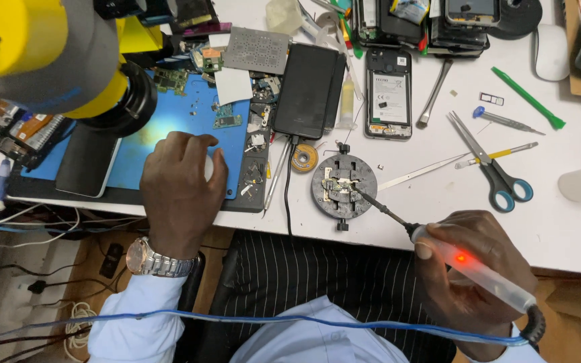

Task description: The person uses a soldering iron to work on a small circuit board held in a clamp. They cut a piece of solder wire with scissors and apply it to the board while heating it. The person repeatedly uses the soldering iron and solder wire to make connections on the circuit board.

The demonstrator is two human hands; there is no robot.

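My right hand [473, 269] grips a white soldering iron [479, 272] with a red light on its handle. Its dark tip rests on a small part clamped in a round black holder [344, 186] on the white table. My left hand [179, 185] lies palm down on the blue work mat [169, 124], closed over a small white object whose kind I cannot tell. A metal watch sits on that wrist. A yellow and grey microscope [68, 60] hangs over the mat's left part.
Scissors [495, 168], tweezers [421, 171], a green pry tool [529, 99], an opened phone [389, 94], a black phone [306, 91] and a solder wick reel [303, 158] lie around the holder. A dark phone [87, 161] lies at the mat's left edge. Blue cable crosses my lap.
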